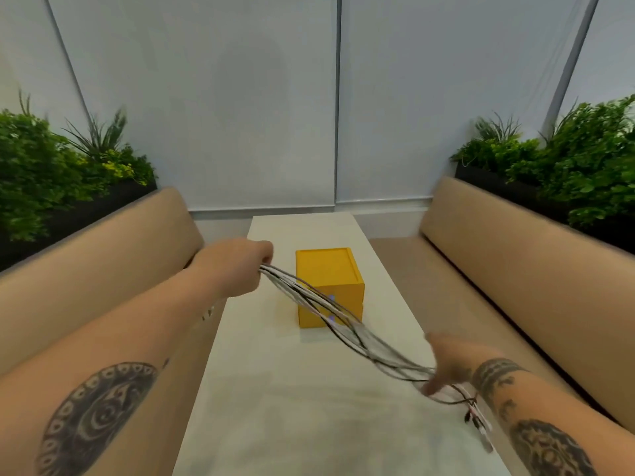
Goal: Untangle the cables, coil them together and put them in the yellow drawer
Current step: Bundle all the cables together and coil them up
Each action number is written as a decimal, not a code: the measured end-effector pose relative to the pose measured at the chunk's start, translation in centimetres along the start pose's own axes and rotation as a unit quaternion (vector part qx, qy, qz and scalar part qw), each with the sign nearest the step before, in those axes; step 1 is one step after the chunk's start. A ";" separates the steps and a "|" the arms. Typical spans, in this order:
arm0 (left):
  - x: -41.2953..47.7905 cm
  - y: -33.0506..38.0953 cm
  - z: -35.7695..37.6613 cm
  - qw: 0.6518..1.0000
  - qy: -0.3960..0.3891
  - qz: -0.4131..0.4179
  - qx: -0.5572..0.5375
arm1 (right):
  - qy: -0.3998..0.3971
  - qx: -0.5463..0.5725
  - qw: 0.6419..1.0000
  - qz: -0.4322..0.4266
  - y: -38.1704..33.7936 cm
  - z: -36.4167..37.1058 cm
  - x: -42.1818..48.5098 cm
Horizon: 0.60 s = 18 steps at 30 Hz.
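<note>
Tattooed forearms [103, 389] frame one pale table [292, 424]. One yellow drawer [328, 286] unit, apparently two fronts, both closed, stands ahead of both hands, just right of the left hand [237, 266] and well beyond the right hand [446, 364]. Hands are apart, and the cables [343, 321] hang between them as one sagging bundle. Its long axis runs diagonally from the left fist, clenched on the far end, across the drawer fronts to the blurred right hand, which looks closed round it. Loose connector ends [477, 417] dangle past that wrist. Several strands; blur prevents an exact count.
</note>
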<state>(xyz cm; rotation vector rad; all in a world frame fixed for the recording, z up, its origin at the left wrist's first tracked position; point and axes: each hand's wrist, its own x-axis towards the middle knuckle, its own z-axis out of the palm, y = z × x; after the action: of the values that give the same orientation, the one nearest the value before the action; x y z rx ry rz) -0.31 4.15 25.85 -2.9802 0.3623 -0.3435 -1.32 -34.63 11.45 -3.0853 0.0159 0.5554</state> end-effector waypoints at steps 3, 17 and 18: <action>0.5 2.9 -0.4 0.998 -0.015 0.051 0.026 | 0.053 0.158 0.973 -0.158 -8.8 -3.9 -2.0; -3.4 0.0 5.9 0.978 -0.045 0.044 -0.198 | 0.173 0.141 0.931 -0.287 -18.2 -7.1 -5.1; -3.6 -0.6 6.8 0.978 -0.046 0.047 -0.198 | 0.169 0.130 0.934 -0.286 -17.7 -6.8 -4.8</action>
<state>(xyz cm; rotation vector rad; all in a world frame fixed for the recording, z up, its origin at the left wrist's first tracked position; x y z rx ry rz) -2.01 6.26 18.63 -3.3325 0.6255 -0.1328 -3.21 -16.93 19.54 -2.6844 -0.7161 -0.0055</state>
